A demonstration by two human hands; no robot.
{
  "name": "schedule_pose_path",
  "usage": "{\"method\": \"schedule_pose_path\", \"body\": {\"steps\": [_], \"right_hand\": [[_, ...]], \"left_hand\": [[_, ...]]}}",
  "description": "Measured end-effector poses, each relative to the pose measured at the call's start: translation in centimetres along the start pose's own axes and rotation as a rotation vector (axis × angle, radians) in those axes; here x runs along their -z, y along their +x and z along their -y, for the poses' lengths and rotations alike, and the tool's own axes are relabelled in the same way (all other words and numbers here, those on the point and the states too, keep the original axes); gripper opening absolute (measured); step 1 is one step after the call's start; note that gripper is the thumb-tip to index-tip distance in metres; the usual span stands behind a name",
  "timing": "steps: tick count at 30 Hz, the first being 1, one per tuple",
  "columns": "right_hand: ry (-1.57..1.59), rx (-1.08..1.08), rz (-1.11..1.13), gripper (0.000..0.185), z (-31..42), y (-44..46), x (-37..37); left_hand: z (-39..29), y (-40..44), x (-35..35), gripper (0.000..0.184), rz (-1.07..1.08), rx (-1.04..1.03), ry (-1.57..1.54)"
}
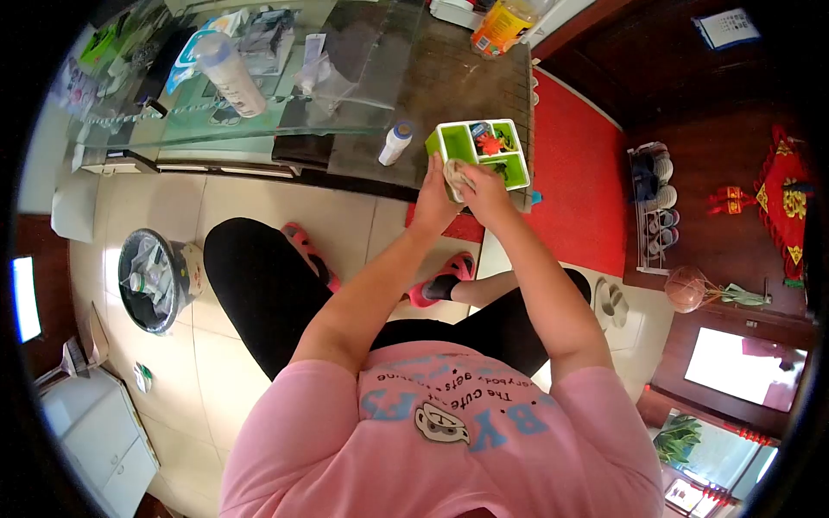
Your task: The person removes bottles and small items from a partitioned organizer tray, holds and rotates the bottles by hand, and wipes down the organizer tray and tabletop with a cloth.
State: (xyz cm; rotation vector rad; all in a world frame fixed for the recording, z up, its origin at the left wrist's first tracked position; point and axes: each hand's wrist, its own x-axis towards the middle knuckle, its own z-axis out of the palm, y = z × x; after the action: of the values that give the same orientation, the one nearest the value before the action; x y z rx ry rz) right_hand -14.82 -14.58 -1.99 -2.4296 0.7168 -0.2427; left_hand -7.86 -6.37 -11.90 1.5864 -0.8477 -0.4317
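A green and white divided box (457,136) is at the right end of the dark table, with small red, blue and green items in its right compartments. My left hand (434,200) is closed at the box's near left corner, against a beige cloth. From the right, my right hand (488,192) grips the same beige cloth (455,177) over the box's near edge. What lies under the cloth is hidden. A small white bottle with a blue cap (395,143) stands left of the box.
On the dark table (440,78) an orange drink bottle (501,28) stands at the far end. The glass top at left bears a white bottle (230,76) and packets. A bin (148,281) stands on the floor at left; a shoe rack (652,207) is at right.
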Motion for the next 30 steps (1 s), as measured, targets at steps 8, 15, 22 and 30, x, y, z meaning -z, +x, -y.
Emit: {"method": "schedule_pose_path", "body": {"steps": [8, 15, 22, 30], "right_hand": [[0.032, 0.001, -0.333, 0.031, 0.2, 2.2, 2.2], [0.815, -0.573, 0.071, 0.065, -0.1, 6.2, -2.5], [0.573, -0.601, 0.223, 0.089, -1.0, 7.5, -3.8], [0.087, -0.452, 0.355, 0.074, -0.4, 7.2, -2.4]], "left_hand": [[-0.7, 0.5, 0.0, 0.114, 0.004, -0.076, 0.076], [-2.9, 1.4, 1.7, 0.125, 0.167, 0.019, 0.080], [-2.5, 1.8, 1.8, 0.117, 0.225, 0.077, -0.007], [-2.5, 1.7, 1.7, 0.096, 0.213, 0.126, -0.017]]}}
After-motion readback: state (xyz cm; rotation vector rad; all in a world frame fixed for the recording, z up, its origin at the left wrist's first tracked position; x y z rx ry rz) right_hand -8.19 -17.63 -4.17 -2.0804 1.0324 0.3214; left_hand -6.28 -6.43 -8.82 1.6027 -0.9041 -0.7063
